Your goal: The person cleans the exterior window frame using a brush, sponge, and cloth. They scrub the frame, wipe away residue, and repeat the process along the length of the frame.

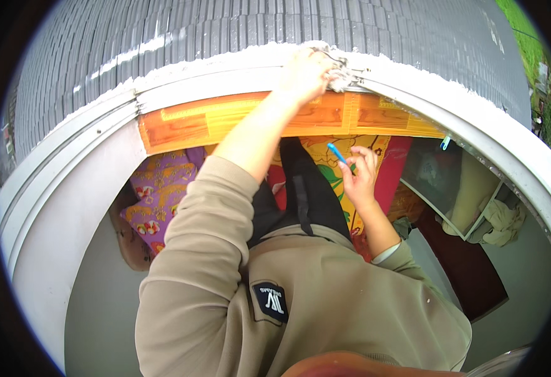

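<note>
My left hand (306,73) reaches out to the white window track (237,75) and presses a crumpled, dirty grey-white cloth (339,77) against it. Part of the cloth is hidden under my fingers. Lower and to the right, my right hand (361,179) holds a thin blue stick-like tool (336,153) between thumb and fingers, its tip pointing up and left. The tool's exact kind cannot be told. Wood-patterned panelling (256,115) lies below the track, on the inner side.
Grey roof tiles (256,23) lie outside beyond the sill. A light blue clip-like item (445,142) sits by the right frame. Inside are a purple patterned cloth (162,188), a yellow patterned cover (351,141) and a glass-fronted case (426,165) with bundled fabric (504,221).
</note>
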Tool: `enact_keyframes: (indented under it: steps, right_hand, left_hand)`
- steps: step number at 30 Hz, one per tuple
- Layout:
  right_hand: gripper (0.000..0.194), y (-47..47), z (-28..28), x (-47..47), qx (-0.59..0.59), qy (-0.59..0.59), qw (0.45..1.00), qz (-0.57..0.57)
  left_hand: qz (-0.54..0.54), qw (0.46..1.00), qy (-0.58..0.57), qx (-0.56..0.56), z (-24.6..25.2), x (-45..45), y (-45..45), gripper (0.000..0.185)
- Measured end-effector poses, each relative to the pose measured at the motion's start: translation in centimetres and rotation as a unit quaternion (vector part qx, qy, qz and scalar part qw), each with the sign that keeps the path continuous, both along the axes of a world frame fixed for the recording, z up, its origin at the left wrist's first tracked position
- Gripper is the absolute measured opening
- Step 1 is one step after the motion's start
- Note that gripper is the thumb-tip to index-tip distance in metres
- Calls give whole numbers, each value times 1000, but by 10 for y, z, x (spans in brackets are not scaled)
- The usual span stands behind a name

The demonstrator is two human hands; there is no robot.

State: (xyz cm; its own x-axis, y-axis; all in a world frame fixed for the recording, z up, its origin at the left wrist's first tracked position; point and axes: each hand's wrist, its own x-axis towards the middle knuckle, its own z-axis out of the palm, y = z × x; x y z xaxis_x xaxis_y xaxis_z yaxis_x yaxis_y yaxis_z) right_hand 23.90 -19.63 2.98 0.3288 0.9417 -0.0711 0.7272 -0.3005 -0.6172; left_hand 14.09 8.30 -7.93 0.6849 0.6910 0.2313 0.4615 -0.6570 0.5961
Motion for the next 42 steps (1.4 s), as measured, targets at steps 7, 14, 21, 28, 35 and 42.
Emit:
enact_keyframes:
  steps: [7, 14, 21, 28, 35, 42]
  right_hand:
    - [19, 17, -1, -4, 13, 11, 1000, -4]
    - [20, 7, -11, -12, 20, 28, 999, -19]
    - [19, 5, -15, -15, -3, 31, 1000, -2]
    - [20, 20, -13, -23, 6, 38, 999, 13]
    - [19, 28, -8, -30, 17, 32, 999, 31]
    - [18, 37, -2, -33, 24, 40, 998, 48]
  left_hand:
    - [32, 990, 96, -99, 3, -162, 63, 25]
    - [198, 901, 370, -109, 46, -262, 151, 31]
    - [109, 991, 71, 16, 47, -126, 62, 33]
    - [105, 971, 212, -17, 19, -229, 69, 34]
    - [166, 854, 489, 69, 59, -305, 136, 41]
    - [134, 978, 49, 153, 86, -260, 82, 43]
